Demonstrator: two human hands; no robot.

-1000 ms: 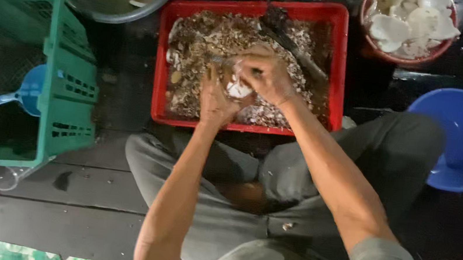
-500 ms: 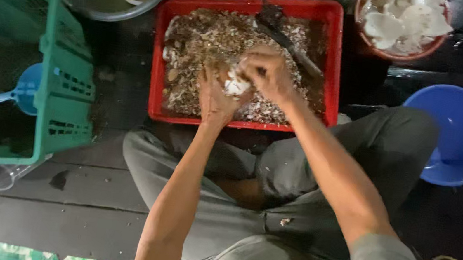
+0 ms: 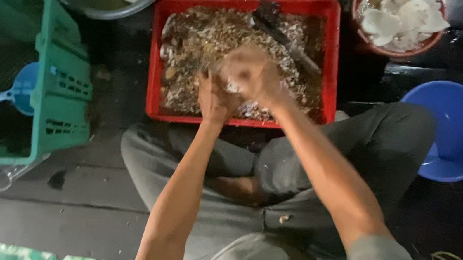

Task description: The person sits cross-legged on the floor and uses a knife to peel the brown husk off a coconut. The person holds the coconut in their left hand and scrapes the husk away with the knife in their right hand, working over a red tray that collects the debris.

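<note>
I sit cross-legged behind a red plastic tray [image 3: 155,62] filled with brownish shell rubble [image 3: 195,43]. My left hand [image 3: 214,95] and my right hand [image 3: 253,74] meet over the tray's near half, fingers curled together around a small pale shell piece [image 3: 231,87]. Only a sliver of that piece shows between them. The right hand is blurred by motion. A dark long tool [image 3: 286,40] lies slanted on the rubble at the tray's far right, untouched.
A green slatted crate [image 3: 68,69] with a blue scoop [image 3: 18,89] stands at the left, and a grey metal basin [image 3: 111,9] behind it. A reddish bowl [image 3: 371,44] of white shells sits at the far right, and a blue bowl [image 3: 449,133] by my right knee.
Both hands stay joined over the tray. The right hand has lifted slightly and blurred, and now covers most of the pale shell piece that showed before.
</note>
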